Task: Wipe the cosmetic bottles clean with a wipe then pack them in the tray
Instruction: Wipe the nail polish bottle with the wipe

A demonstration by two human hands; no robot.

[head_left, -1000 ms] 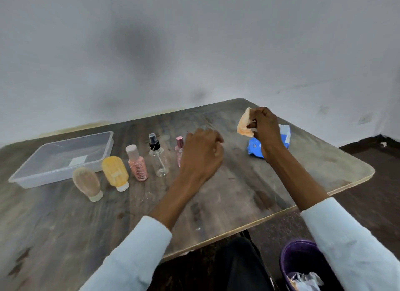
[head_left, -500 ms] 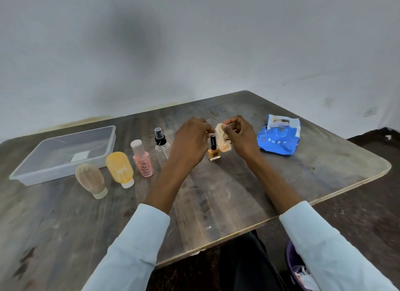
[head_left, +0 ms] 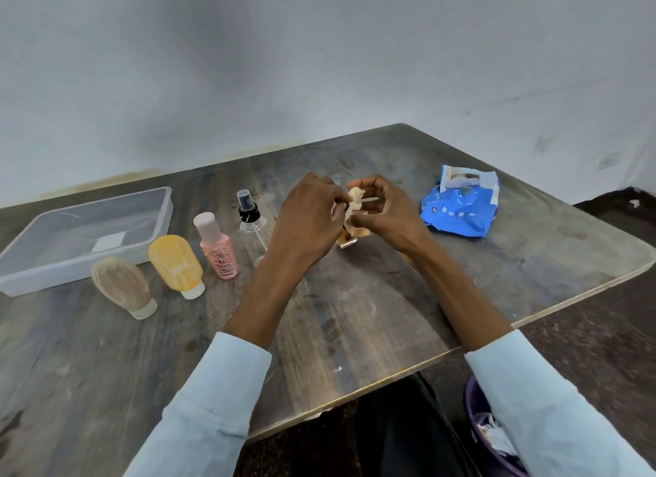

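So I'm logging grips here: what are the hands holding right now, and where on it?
Both hands pinch the wipe: the left hand at its left edge, the right hand along its right side and bottom, above the small bottle.

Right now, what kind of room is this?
Probably a plain room at home or a small workroom: a worn dark wooden table against a bare whitish wall, with a purple waste bin beside it.

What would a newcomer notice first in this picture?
First, the two hands at the table's middle: the left hand and right hand pinch a stained wipe above a small amber bottle. Next, the row of bottles to their left, beside the clear tray, and the blue wipe pack on the right.
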